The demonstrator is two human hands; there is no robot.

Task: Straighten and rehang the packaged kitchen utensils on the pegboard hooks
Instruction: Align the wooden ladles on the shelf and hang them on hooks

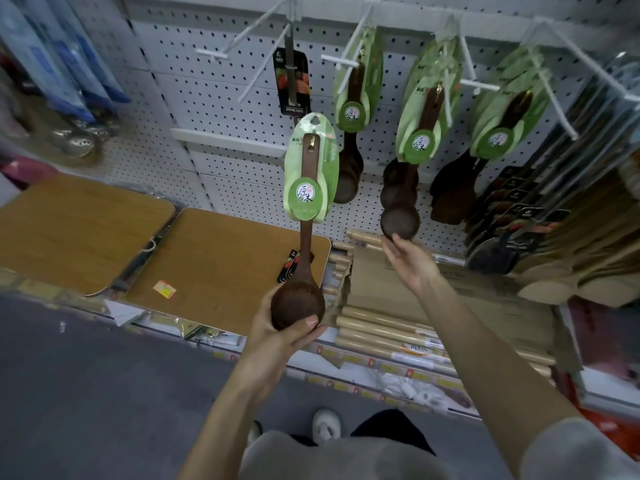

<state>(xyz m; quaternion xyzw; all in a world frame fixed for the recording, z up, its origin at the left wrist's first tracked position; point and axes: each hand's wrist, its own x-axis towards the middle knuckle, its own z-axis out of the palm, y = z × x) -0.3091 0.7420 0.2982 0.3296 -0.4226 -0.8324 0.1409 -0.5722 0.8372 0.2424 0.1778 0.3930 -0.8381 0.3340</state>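
Note:
My left hand (278, 332) grips the dark bowl of a wooden ladle (304, 233) and holds it upright, off any hook; its green card (310, 168) covers the handle. My right hand (408, 259) reaches up and touches the bowl of the lowest ladle (400, 220) in a bunch hanging on a white hook (457, 46). More green-carded wooden spoons hang on the hook to the left (356, 91) and spatulas on the hook to the right (502, 133). A black-carded utensil (291, 81) hangs on the white pegboard (214, 109).
Two wood-grain boards (214, 265) lie on the shelf below, with a black-carded item (291, 268) on one. Rolling pins (381, 327) and cardboard boxes fill the shelf to the right. Black-carded utensils (512, 216) hang at right. Blue packs and metal strainers (69, 98) hang at left.

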